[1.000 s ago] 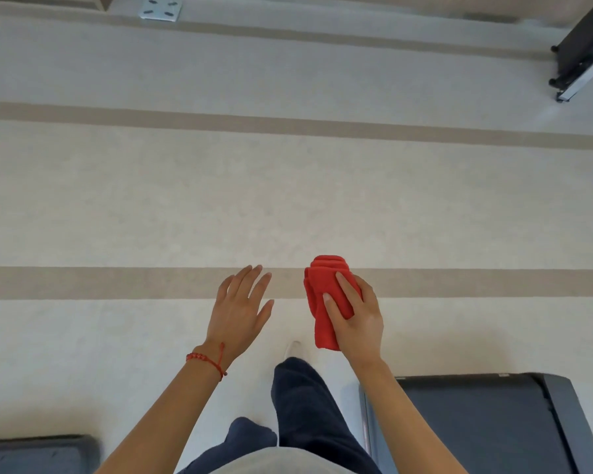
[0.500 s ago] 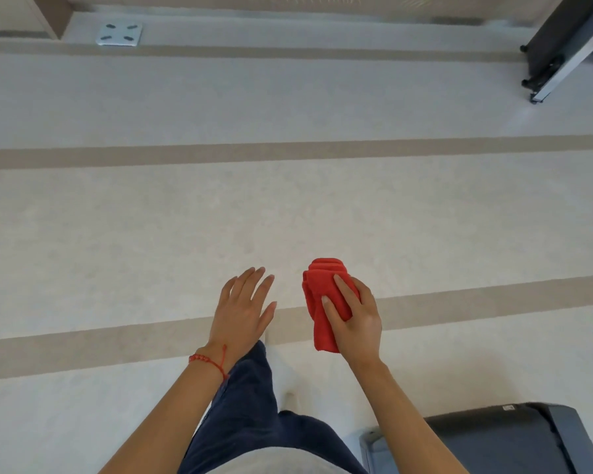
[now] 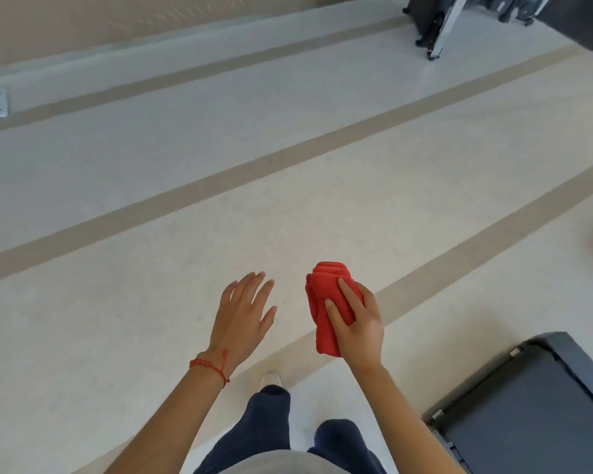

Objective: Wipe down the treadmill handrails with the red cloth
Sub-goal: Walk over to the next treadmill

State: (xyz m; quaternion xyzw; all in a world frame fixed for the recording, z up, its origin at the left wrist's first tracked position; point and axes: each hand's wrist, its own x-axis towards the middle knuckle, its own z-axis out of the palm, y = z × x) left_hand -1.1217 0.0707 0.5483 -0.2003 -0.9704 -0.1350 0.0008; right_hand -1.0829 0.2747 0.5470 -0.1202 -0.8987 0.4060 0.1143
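Cloth (image 3: 325,302), red and folded into a thick wad, sits in the right hand (image 3: 358,328), held out in front of the body above the pale floor (image 3: 151,186). The fingers (image 3: 346,295) lie over its near face while the thumb curls against its left side, so the hand grasps it; the folded edges stick out beyond the fingertips and a loose end hangs below the palm. The left hand (image 3: 242,318) hovers just left of the cloth, apart from it, palm down, its fingers straight and spread, holding nothing. A red bracelet (image 3: 211,367) circles that wrist. Below the hands, dark trousers (image 3: 271,429) and the toe of a light shoe (image 3: 271,378) show. Right of and below the right hand lies the dark end of a treadmill deck (image 3: 534,415), well apart from the fingers. Tan stripes (image 3: 254,165) cross the floor beyond the fingertips. Far ahead to the right stands a dark machine frame (image 3: 435,25). No handrail can be made out.
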